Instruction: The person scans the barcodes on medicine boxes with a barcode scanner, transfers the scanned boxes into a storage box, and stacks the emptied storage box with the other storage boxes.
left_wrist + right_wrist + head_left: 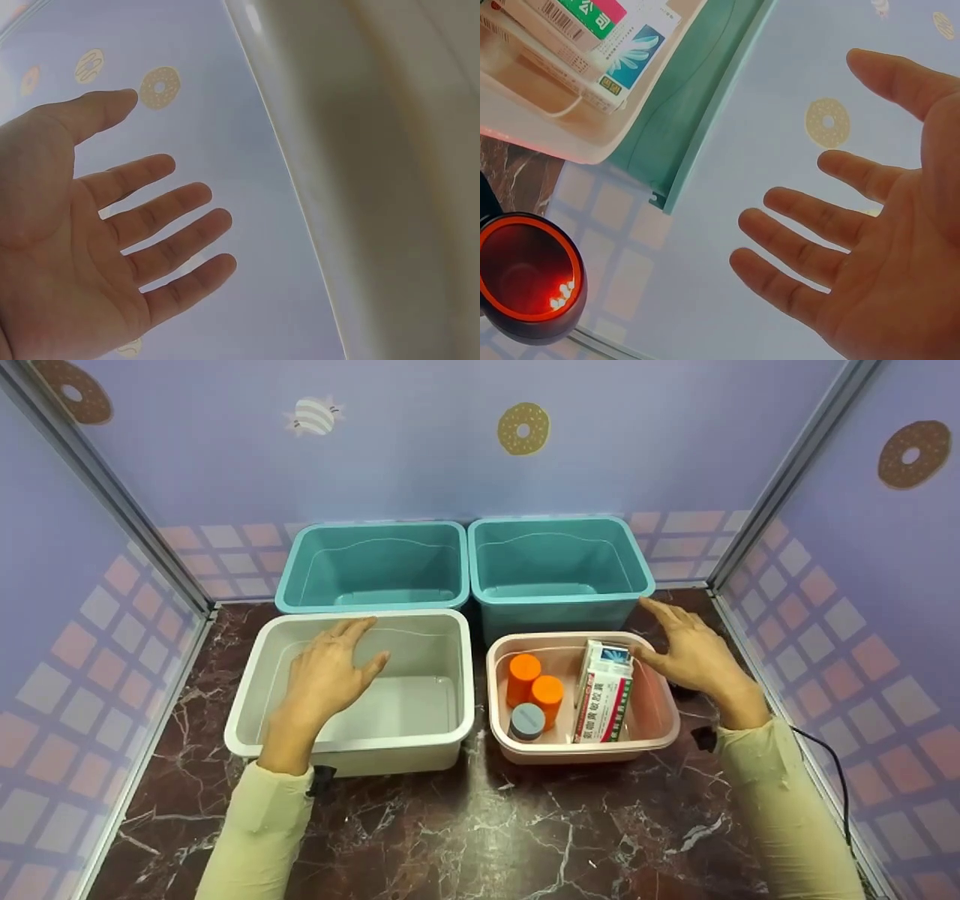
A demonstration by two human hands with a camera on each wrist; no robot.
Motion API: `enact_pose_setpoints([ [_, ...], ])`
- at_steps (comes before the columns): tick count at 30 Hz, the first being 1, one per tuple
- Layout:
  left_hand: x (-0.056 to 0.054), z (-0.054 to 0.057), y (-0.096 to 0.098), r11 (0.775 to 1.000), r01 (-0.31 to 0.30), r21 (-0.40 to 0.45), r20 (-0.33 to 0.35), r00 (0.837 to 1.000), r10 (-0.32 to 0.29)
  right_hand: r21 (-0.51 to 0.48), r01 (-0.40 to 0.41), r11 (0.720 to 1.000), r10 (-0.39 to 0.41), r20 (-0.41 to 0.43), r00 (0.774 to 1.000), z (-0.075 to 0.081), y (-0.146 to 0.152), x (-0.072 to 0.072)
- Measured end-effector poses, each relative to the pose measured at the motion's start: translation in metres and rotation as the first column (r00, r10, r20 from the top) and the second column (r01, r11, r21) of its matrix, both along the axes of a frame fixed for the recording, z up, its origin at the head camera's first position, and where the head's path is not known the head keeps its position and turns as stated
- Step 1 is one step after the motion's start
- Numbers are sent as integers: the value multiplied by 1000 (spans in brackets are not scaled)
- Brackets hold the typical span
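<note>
My left hand (328,675) hovers over the left part of the white bin (420,748), thumb apart and holding nothing. In the left wrist view its fingers (169,251) are spread and bare. On the other side, my right hand (691,651) is held above the right rim of the pink bin (660,735), also with nothing in it. Inside the pink bin stand two orange-capped bottles (524,669) and a grey-capped bottle (527,720). Beside them several medicine boxes (604,697) lean in a stack, nearest to the right hand.
Two teal bins, a left one (360,606) and a right one (555,611), stand side by side against the back wall. Purple panels (420,450) enclose the dark marble table (480,840). A black cable (836,765) runs along the right edge.
</note>
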State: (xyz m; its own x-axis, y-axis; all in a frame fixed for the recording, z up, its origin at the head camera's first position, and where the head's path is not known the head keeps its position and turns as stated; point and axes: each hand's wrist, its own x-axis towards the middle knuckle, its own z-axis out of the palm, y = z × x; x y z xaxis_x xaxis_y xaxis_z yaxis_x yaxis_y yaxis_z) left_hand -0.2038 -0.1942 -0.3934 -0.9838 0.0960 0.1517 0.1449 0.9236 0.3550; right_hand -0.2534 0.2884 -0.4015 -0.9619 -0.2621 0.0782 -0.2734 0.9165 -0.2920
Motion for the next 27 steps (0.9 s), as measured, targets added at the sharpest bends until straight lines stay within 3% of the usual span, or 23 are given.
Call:
enact_pose_setpoints([
  [11, 4, -4, 11, 998, 26, 59, -68, 997, -22, -61, -47, 997, 47, 1, 999, -10, -4, 1],
  [21, 9, -7, 18, 995, 29, 94, -63, 998, -23, -104, -80, 991, 78, -22, 997, -16, -8, 4],
  [27, 13, -9, 25, 994, 51, 95, -85, 995, -43, -160, -87, 983, 89, 6, 996, -19, -11, 8],
])
